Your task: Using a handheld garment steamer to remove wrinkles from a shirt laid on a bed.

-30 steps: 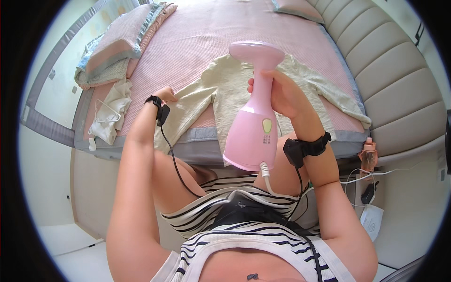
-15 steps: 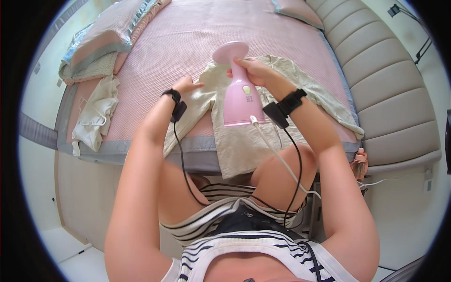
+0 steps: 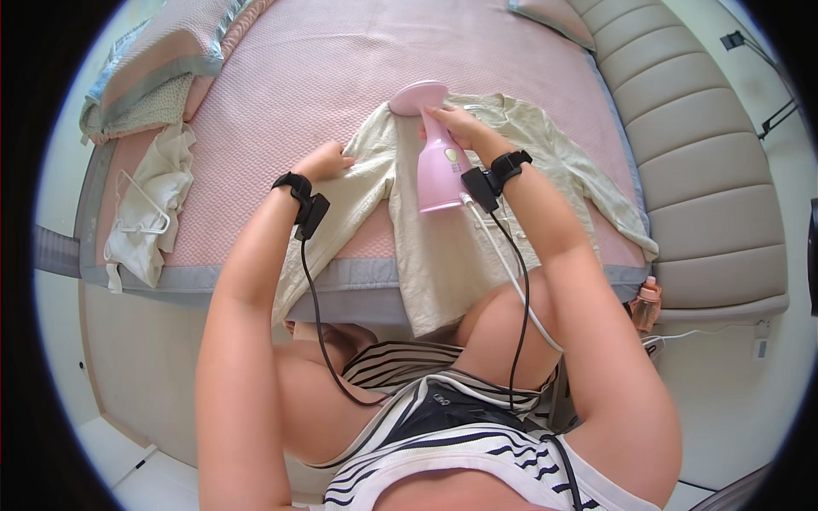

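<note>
A cream long-sleeved shirt [image 3: 426, 272] lies spread on the bed, its lower hem hanging over the near edge. My right hand [image 3: 460, 128] is wrapped round the neck of a pink handheld garment steamer [image 3: 440, 175]. The steamer's round head rests on or just above the shirt near its left shoulder; the gap cannot be made out. A white cord runs from its base down past my right forearm. At the outer edge of the left sleeve, my left hand [image 3: 324, 161] is closed, its fingers curled at the cloth and partly hidden.
The bed [image 3: 307, 77] has a pink quilted cover. White clothing [image 3: 158, 200] with a white hanger lies at the left, below folded bedding [image 3: 158, 64]. A padded grey headboard [image 3: 699, 153] borders the right. A pink bottle [image 3: 646, 305] stands by the bed corner. Black cables trail from both wrist straps.
My left hand has shifted left, and its fingers have curled in at the sleeve. The steamer has tilted slightly, its base moving up and right. My view has shifted a little.
</note>
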The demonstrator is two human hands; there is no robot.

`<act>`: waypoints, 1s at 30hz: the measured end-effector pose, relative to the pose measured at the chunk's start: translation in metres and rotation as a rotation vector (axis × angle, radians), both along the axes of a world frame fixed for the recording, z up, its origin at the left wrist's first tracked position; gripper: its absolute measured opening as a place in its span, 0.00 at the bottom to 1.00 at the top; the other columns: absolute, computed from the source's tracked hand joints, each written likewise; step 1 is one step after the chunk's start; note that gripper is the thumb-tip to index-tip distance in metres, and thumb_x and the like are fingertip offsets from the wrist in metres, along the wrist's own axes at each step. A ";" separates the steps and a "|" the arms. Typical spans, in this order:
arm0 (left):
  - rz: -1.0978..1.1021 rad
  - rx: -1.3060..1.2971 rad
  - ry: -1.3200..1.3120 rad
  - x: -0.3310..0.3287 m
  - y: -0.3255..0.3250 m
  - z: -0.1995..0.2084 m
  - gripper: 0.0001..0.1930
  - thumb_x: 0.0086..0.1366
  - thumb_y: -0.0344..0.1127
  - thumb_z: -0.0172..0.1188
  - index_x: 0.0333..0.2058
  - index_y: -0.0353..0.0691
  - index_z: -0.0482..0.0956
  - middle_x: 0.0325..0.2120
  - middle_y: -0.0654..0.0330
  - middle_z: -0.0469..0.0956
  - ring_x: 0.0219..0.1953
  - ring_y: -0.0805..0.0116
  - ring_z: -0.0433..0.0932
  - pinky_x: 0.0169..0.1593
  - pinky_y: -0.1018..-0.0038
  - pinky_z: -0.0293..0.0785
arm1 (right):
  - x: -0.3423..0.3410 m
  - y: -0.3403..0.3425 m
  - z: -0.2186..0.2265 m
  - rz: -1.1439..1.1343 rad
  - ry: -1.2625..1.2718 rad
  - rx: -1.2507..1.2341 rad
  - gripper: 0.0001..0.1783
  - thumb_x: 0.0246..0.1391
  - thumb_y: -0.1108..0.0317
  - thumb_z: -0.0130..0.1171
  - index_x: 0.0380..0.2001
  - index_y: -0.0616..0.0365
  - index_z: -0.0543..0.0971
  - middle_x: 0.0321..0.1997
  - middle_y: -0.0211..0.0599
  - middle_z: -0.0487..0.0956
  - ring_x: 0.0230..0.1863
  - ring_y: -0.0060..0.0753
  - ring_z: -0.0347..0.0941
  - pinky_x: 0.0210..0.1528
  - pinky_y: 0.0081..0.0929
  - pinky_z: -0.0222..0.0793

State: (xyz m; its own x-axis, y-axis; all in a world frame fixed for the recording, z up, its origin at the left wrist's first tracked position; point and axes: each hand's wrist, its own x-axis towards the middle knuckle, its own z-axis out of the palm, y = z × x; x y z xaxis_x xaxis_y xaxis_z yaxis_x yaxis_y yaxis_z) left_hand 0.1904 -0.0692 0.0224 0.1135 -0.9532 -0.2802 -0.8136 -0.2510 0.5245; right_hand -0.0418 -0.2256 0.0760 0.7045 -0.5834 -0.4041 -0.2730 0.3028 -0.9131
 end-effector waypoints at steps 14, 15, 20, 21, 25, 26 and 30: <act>0.083 -0.207 -0.045 -0.001 0.020 -0.010 0.16 0.53 0.42 0.55 0.33 0.32 0.77 0.32 0.45 0.77 0.36 0.48 0.76 0.41 0.61 0.70 | -0.013 0.029 0.000 -0.134 0.374 -0.460 0.41 0.47 0.46 0.54 0.49 0.77 0.59 0.44 0.52 0.70 0.39 0.34 0.71 0.37 0.24 0.70; 0.080 -0.213 -0.036 -0.009 0.021 -0.001 0.16 0.53 0.42 0.55 0.33 0.32 0.77 0.32 0.45 0.77 0.36 0.48 0.76 0.41 0.61 0.70 | -0.025 0.026 -0.002 -0.083 0.357 -0.540 0.40 0.46 0.49 0.55 0.49 0.76 0.59 0.44 0.52 0.70 0.40 0.35 0.72 0.37 0.25 0.70; 0.053 -0.135 -0.367 0.009 0.039 0.015 0.24 0.58 0.53 0.50 0.31 0.33 0.77 0.30 0.45 0.77 0.35 0.48 0.76 0.39 0.58 0.72 | -0.018 0.041 0.010 0.035 0.479 -0.802 0.34 0.45 0.56 0.55 0.49 0.72 0.61 0.42 0.53 0.73 0.40 0.39 0.73 0.36 0.28 0.71; 0.097 -0.159 -0.447 0.012 0.043 0.011 0.23 0.57 0.53 0.51 0.29 0.35 0.78 0.29 0.46 0.78 0.34 0.50 0.77 0.36 0.59 0.73 | -0.017 0.039 0.010 0.034 0.489 -0.803 0.33 0.45 0.57 0.54 0.49 0.70 0.62 0.41 0.53 0.74 0.40 0.41 0.74 0.37 0.30 0.71; 0.050 0.016 -0.635 0.008 0.051 0.027 0.19 0.56 0.48 0.54 0.32 0.36 0.78 0.31 0.51 0.78 0.36 0.56 0.77 0.36 0.62 0.74 | -0.011 0.042 0.001 -0.029 0.500 -0.769 0.32 0.48 0.60 0.55 0.51 0.69 0.61 0.46 0.58 0.72 0.47 0.52 0.70 0.47 0.37 0.67; 0.044 0.022 -0.639 0.003 0.046 0.026 0.19 0.56 0.48 0.54 0.32 0.36 0.78 0.31 0.51 0.78 0.36 0.56 0.77 0.36 0.62 0.74 | -0.010 0.041 -0.001 -0.031 0.498 -0.760 0.32 0.48 0.60 0.55 0.51 0.69 0.61 0.46 0.58 0.72 0.47 0.52 0.70 0.47 0.37 0.67; -0.238 -0.447 -0.542 -0.035 0.027 0.028 0.16 0.57 0.37 0.53 0.44 0.38 0.71 0.43 0.55 0.72 0.50 0.61 0.69 0.50 0.68 0.68 | -0.004 0.026 -0.010 -0.033 0.604 -0.805 0.35 0.50 0.55 0.51 0.56 0.66 0.56 0.44 0.58 0.73 0.44 0.50 0.72 0.44 0.36 0.68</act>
State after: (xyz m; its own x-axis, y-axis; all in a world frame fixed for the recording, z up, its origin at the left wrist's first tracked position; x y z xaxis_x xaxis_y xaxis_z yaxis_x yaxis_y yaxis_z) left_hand 0.1556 -0.0423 0.0501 -0.0979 -0.9793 0.1773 -0.9932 0.1073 0.0443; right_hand -0.0455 -0.1997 0.0658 0.4901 -0.8559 -0.1650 -0.7607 -0.3276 -0.5604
